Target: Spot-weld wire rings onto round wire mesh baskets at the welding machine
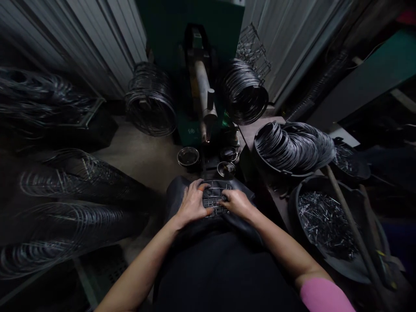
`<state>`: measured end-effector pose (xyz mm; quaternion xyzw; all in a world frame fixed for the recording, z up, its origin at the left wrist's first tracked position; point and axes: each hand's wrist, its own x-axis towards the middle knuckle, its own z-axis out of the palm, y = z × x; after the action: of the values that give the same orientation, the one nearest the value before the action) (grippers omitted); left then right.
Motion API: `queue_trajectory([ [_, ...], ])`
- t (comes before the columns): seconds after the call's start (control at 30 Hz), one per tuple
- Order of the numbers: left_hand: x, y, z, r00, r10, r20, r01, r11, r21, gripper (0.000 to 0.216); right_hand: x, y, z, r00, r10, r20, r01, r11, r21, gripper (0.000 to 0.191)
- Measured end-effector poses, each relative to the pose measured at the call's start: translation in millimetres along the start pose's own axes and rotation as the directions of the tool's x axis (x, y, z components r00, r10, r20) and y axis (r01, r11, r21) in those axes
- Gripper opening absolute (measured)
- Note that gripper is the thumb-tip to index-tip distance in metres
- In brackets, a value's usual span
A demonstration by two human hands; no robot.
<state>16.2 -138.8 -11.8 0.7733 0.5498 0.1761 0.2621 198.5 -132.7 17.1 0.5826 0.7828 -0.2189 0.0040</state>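
A small wire mesh grid (214, 197) lies on a dark cloth over my lap. My left hand (192, 203) grips its left side, with orange finger covers on thumb and one finger. At the grid's right edge my right hand (236, 203) pinches the wires with curled fingers. Just beyond the grid stands a green welding machine (201, 65) with a metal arm (205, 99) pointing down toward me.
A black tub of wire rings (292, 147) and a tub of short metal pins (328, 225) sit at my right, with a wooden stick (351, 225) across them. Wire coils (151, 99) flank the machine; stacked wire frames (65, 208) lie left. Small round dishes (188, 156) rest below the arm.
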Motion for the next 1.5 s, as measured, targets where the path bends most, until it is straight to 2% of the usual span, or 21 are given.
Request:
queue_trajectory([
  [0.13, -0.3, 0.0, 0.9, 1.0, 0.007, -0.001, -0.007, 1.0, -0.001, 0.069, 0.6, -1.7, 3.6, 0.997, 0.071, 0.025, -0.071, 0.997, -0.015, 0.017],
  [0.27, -0.2, -1.6, 1.9, 1.0, 0.019, -0.019, -0.019, 1.0, -0.003, 0.069, -2.1, -0.5, 10.2, 0.994, 0.106, -0.039, -0.103, 0.993, 0.062, 0.016],
  [0.4, -0.5, -2.1, 0.5, 1.0, 0.025, -0.016, -0.025, 1.0, -0.006, 0.068, -9.2, 1.1, 10.1, 0.991, 0.082, -0.105, -0.052, 0.964, 0.262, 0.023],
  [0.5, -0.8, -3.4, 0.8, 0.999, 0.035, -0.014, -0.035, 0.999, -0.008, 0.068, -13.5, 0.8, 6.7, 0.971, 0.05, -0.232, 0.039, 0.931, 0.363, 0.025],
  [0.57, -0.5, -4.8, 2.4, 0.999, 0.046, -0.026, -0.047, 0.999, -0.006, 0.067, -12.8, -0.2, 6.1, 0.968, 0.053, -0.244, 0.023, 0.954, 0.3, 0.022],
  [0.63, -0.1, -6.0, 4.4, 0.998, 0.051, -0.038, -0.051, 0.999, -0.002, 0.068, -10.1, -1.8, 7.0, 0.984, 0.078, -0.159, -0.047, 0.98, 0.192, 0.019],
  [0.7, 0.3, -6.7, 5.6, 0.998, 0.045, -0.049, -0.045, 0.999, 0.003, 0.068, -7.5, -3.5, 7.8, 0.99, 0.097, -0.104, -0.081, 0.985, 0.152, 0.016],
  [0.8, -0.4, -7.1, 5.0, 0.998, 0.042, -0.052, -0.042, 0.999, 0.007, 0.068, -8.4, 1.2, 5.8, 0.976, 0.097, -0.197, -0.031, 0.95, 0.312, 0.02],
  [0.87, -1.7, -7.3, 3.8, 0.998, 0.047, -0.049, -0.046, 0.999, 0.01, 0.066, -12.4, 16.9, 3.8, 0.954, 0.146, -0.264, -0.017, 0.9, 0.436, 0.026],
  [0.9, -2.3, -7.6, 3.3, 0.998, 0.05, -0.049, -0.049, 0.999, 0.012, 0.065, -15.4, 30.1, 3.3, 0.936, 0.203, -0.288, -0.048, 0.883, 0.466, 0.027],
  [0.97, -3.0, -8.3, 3.2, 0.997, 0.055, -0.053, -0.054, 0.998, 0.017, 0.063, -23.1, 66.6, 4.3, 0.874, 0.382, -0.299, -0.224, 0.865, 0.448, 0.027],
  [1.0, -3.0, -8.8, 3.5, 0.997, 0.056, -0.054, -0.055, 0.998, 0.019, 0.063, -27.5, 88.3, 5.7, 0.812, 0.501, -0.299, -0.368, 0.838, 0.404, 0.029],
  [1.07, -2.1, -9.6, 5.0, 0.996, 0.065, -0.059, -0.064, 0.998, 0.021, 0.063, -35.9, 132.5, 9.7, 0.628, 0.735, -0.255, -0.679, 0.678, 0.282, 0.037],
  [1.1, -1.4, -10.0, 6.0, 0.995, 0.072, -0.066, -0.071, 0.997, 0.02, 0.063, -38.8, 152.7, 11.8, 0.534, 0.814, -0.229, -0.779, 0.579, 0.242, 0.041],
  [1.17, 0.0, -10.9, 8.3, 0.992, 0.09, -0.087, -0.089, 0.996, 0.012, 0.062, -40.1, 184.7, 15.1, 0.423, 0.883, -0.202, -0.858, 0.462, 0.224, 0.046],
  [1.23, 1.0, -12.3, 10.5, 0.99, 0.101, -0.102, -0.1, 0.995, 0.007, 0.061, -34.3, 204.7, 16.5, 0.373, 0.909, -0.186, -0.88, 0.41, 0.24, 0.047],
  [1.33, 0.7, -15.5, 13.5, 0.99, 0.098, -0.099, -0.097, 0.995, 0.017, 0.061, -16.8, 220.2, 15.5, 0.311, 0.934, -0.175, -0.897, 0.35, 0.269, 0.05],
  [1.4, -0.2, -18.0, 15.1, 0.99, 0.098, -0.097, -0.096, 0.995, 0.024, 0.061, -5.5, 227.9, 13.6, 0.267, 0.95, -0.16, -0.906, 0.304, 0.294, 0.06],
  [1.5, -1.3, -21.8, 16.9, 0.991, 0.099, -0.092, -0.096, 0.995, 0.029, 0.061, 4.1, 240.3, 11.2, 0.214, 0.97, -0.112, -0.912, 0.24, 0.332, 0.084],
])
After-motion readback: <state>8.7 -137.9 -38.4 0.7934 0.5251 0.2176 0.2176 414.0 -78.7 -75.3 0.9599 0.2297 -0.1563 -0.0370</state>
